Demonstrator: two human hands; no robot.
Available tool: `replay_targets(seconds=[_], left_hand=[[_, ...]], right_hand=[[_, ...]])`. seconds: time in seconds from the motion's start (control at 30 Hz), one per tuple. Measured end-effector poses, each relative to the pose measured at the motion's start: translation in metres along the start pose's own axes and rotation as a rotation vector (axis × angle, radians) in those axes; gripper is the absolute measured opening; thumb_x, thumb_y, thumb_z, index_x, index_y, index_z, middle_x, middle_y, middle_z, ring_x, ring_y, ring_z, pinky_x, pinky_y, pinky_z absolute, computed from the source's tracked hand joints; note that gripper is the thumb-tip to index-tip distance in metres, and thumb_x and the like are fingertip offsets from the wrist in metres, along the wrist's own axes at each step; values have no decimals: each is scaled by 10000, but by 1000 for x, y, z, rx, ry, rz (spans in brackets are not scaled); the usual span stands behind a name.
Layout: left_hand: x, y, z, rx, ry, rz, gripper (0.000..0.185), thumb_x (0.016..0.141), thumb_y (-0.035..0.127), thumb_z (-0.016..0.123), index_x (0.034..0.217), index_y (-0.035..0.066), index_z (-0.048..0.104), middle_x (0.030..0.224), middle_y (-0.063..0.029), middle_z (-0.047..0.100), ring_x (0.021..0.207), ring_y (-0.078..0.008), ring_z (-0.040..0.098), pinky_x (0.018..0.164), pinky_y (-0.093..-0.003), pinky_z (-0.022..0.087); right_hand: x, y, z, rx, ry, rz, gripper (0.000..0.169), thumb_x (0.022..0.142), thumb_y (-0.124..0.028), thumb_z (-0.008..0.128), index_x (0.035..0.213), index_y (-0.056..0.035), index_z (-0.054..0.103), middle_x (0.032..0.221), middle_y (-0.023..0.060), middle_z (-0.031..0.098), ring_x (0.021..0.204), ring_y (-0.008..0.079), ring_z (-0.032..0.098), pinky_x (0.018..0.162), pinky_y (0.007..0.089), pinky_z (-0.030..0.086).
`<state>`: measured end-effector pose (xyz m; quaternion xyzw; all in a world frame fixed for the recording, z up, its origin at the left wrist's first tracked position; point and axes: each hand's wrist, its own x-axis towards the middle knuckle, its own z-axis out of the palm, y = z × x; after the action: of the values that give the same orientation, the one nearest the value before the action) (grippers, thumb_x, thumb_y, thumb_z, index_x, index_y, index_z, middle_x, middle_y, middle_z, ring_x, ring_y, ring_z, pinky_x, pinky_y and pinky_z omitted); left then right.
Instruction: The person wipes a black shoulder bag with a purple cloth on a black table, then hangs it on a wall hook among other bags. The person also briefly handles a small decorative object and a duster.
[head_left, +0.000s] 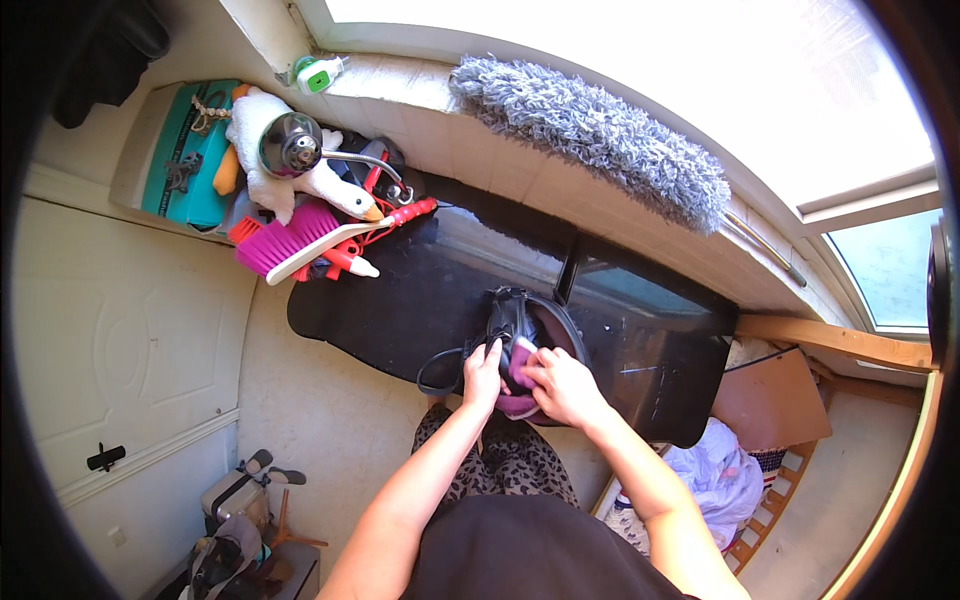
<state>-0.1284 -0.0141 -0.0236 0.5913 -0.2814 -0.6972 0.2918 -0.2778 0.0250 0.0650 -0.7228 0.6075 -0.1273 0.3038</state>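
Observation:
A black bag (506, 304), seemingly leather, rests near the front edge of a glossy black tabletop (367, 315). Its strap (439, 367) loops over that edge on the left. My left hand (482, 373) grips the bag's near side, thumb on top. Pinched between the fingers of my right hand (561, 382) is a purple cloth (523, 364) with a pale edge, held against the inner side of the bag. More purple fabric hangs below, between my hands. The bag's underside and part of its opening are hidden.
A magenta-bristled brush (292, 240), a white plush goose (262, 142) and a teal box (195, 157) crowd the table's left end. Along the window sill lies a fluffy grey duster (592, 142). A wooden bed frame (832, 341) with crumpled lavender fabric (712, 469) stands at right.

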Motion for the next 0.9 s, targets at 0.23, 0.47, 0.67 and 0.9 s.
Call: replay_targets(seconds=[0.23,0.47,0.67,0.9], left_hand=[[-1,-3,-5,169,-24,53,371,978,330,481,944,-27,577,505,-59,487,369,-142,479,360,-292,412],[-5,-3,10,231,-65,153,303,982,275,484,885,-2,560,516,-19,453,376,-112,433,366,-265,395],[-6,0,5,96,-93,47,252,976,248,501,923,6,547,542,-7,456,395,-97,428,376,-252,405],[-2,-12,0,31,-2,35,234,972,258,502,908,37,547,550,0,454,393,-86,418,347,-250,358]], right_hand=[[-13,-4,1,365,568,327,243,751,-101,588,980,-48,649,1013,129,611,985,290,594,858,358,483],[30,7,38,-106,191,331,380,715,-25,554,1090,-32,617,1174,122,544,1010,328,537,899,406,463],[51,36,48,-81,263,146,423,712,36,529,1107,-60,643,1172,90,548,1009,309,536,918,387,451],[17,14,32,54,55,166,407,708,36,521,1079,-64,657,1141,98,568,1031,293,530,936,366,439]])
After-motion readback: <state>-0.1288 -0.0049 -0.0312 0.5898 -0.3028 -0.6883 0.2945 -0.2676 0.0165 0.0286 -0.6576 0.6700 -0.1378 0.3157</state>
